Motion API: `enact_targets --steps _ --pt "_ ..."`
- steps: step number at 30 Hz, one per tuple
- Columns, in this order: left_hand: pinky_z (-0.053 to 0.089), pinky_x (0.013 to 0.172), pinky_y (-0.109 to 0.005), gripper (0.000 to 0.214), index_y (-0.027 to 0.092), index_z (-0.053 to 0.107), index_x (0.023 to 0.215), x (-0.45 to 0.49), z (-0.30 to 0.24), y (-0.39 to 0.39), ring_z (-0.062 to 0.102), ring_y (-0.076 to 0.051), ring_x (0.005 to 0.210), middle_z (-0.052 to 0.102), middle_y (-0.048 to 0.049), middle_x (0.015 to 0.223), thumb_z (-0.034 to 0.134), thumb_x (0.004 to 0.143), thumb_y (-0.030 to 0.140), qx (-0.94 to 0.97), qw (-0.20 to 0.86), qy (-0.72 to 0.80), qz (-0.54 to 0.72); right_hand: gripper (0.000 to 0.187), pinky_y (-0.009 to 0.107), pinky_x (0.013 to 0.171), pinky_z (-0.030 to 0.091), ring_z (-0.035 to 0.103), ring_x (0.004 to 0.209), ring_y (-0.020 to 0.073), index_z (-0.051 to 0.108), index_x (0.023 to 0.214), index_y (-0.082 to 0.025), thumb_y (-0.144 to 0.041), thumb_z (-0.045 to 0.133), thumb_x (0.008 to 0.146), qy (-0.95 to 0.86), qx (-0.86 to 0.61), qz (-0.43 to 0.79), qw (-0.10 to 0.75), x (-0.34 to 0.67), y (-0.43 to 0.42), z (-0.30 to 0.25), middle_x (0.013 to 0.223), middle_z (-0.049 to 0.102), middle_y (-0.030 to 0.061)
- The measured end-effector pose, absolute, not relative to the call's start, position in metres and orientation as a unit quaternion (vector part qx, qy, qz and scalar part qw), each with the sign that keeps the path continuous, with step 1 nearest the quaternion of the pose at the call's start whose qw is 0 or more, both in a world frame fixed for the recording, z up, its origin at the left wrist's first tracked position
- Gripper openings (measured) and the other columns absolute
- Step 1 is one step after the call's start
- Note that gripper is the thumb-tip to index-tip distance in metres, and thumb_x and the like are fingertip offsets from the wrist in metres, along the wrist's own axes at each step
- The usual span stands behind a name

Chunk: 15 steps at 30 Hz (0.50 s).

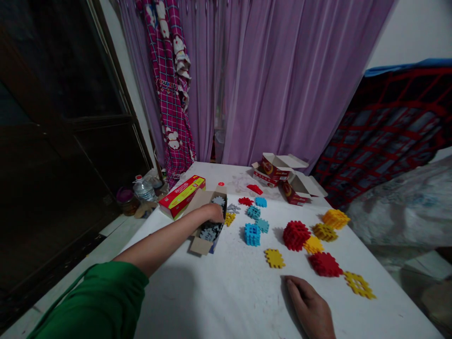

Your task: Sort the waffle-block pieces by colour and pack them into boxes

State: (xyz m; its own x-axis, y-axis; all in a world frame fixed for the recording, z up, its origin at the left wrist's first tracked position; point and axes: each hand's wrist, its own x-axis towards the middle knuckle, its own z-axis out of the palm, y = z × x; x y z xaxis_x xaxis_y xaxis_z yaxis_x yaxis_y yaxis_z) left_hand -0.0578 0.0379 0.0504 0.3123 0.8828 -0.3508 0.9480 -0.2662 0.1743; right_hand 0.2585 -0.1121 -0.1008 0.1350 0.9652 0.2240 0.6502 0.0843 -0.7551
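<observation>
My left hand (213,213) reaches into an open cardboard box (199,244) that holds several grey interlocking plastic tiles (209,231). Its fingers curl down among the pieces, so what they grip is hidden. My right hand (309,307) lies flat on the white table (229,292) near the front edge, fingers together and holding nothing. Just beyond it lie a flat yellow tile (274,258) and a red tile cluster (325,264). A blue cube of tiles (252,234) and a red ball of tiles (295,235) stand mid-table.
Yellow clusters (335,218) and a flat yellow tile (359,284) sit at the right. A closed red-and-yellow box (181,196) lies beside the open one. Opened red cartons (282,169) stand at the back. Purple curtains hang behind; a bottle (144,189) stands off the left edge.
</observation>
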Motion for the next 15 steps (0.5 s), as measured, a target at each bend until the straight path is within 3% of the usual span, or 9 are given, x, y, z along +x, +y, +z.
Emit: enact_targets --steps 8,15 --pt "0.043 0.058 -0.021 0.023 0.021 0.077 0.079 -0.058 0.057 0.016 0.065 -0.017 0.07 0.074 -0.0029 0.074 0.066 0.07 0.039 0.732 0.2 0.649 -0.063 0.041 0.027 0.069 0.059 0.073 0.073 0.0223 0.075 0.081 -0.024 -0.056 0.051 0.076 -0.628 -0.645 0.204 0.386 0.258 -0.111 -0.101 0.084 0.077 0.0041" --pt "0.042 0.053 -0.018 0.011 0.021 0.073 0.073 -0.07 0.051 0.015 0.062 -0.013 0.061 0.067 0.0016 0.062 0.066 0.068 0.027 0.702 0.243 0.669 -0.029 0.042 0.028 0.069 0.059 0.073 0.074 0.023 0.076 0.081 -0.024 -0.057 0.05 0.076 -0.636 -0.644 0.189 0.38 0.26 -0.111 -0.104 0.085 0.077 0.0042"
